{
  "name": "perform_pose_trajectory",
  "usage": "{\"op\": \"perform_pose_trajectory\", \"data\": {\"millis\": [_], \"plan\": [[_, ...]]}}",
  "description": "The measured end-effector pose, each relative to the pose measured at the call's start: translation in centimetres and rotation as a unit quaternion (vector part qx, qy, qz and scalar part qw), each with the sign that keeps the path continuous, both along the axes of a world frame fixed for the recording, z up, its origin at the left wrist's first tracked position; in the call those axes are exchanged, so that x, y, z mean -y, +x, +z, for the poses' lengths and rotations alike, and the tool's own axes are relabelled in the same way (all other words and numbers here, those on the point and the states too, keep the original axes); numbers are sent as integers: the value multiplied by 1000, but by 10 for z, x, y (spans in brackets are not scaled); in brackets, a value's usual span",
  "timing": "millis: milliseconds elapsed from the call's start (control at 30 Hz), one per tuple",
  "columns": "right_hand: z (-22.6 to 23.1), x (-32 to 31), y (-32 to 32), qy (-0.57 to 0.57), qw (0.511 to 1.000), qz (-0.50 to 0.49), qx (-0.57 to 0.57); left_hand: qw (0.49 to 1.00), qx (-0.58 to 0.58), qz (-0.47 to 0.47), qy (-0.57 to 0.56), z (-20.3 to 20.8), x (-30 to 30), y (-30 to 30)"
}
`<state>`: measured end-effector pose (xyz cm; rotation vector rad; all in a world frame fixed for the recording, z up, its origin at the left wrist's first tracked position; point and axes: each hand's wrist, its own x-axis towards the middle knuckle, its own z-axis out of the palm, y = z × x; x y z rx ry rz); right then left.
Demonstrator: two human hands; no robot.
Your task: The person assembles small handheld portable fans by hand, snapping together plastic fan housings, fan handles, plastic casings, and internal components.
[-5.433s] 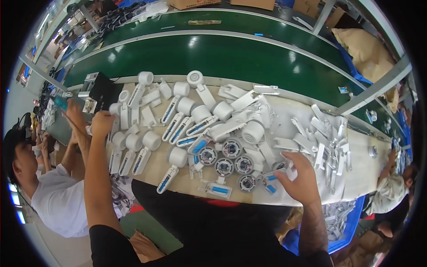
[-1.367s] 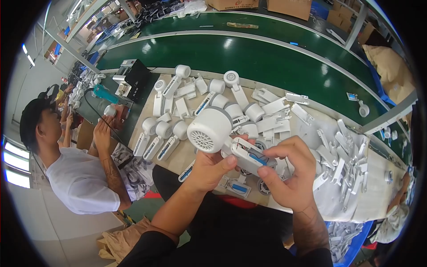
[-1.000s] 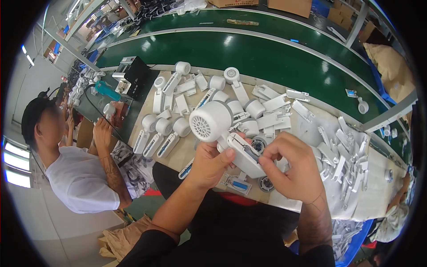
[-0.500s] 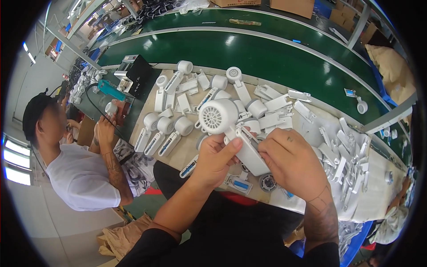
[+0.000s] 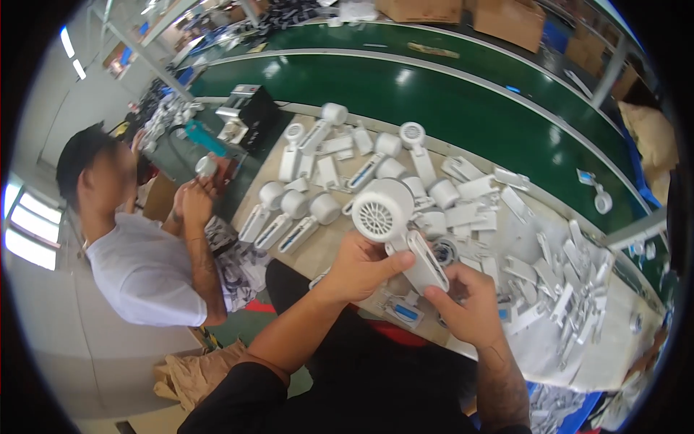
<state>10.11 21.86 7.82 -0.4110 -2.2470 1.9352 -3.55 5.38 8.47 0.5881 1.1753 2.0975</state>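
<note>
A white handheld fan [image 5: 383, 208], with a round slotted grille and a straight handle, is held tilted over the table in front of me. My left hand [image 5: 361, 269] is closed around its neck and upper handle, the thumb lying across the handle. At the handle's lower end, the thumb and fingers of my right hand [image 5: 470, 304] pinch the casing. The handle's long side faces right and shows an open slot. Just below the fan, a white casing part with a blue battery [image 5: 406, 311] lies on the table.
Several fans [image 5: 293, 205], some with uncovered handles, lie left and behind. Loose white handle shells [image 5: 560, 278] are heaped at right. Beyond runs a green conveyor belt [image 5: 347, 87]. On the left a co-worker in a white shirt [image 5: 144, 267] handles a fan head near a teal power tool [image 5: 204, 136].
My right hand has moved from atop the handle to its lower end, palm turned. The fan's slotted side now shows more. The whole view has shifted slightly.
</note>
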Motion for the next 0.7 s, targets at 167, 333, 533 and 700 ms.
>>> {"op": "perform_pose_trajectory", "data": {"millis": [167,333,533,700], "plan": [[35,-38,36,123,991,-21,-40,852,-228,290,-371,35,49,-110],[31,-89,47,199,967,-146,68,520,-473,325,-633,-12,163,-285],[-14,-184,11,322,931,-140,99,487,-511,220,-674,-80,222,-332],[-57,-312,-16,395,861,-310,76,647,-451,328,-520,-80,199,-289]]}}
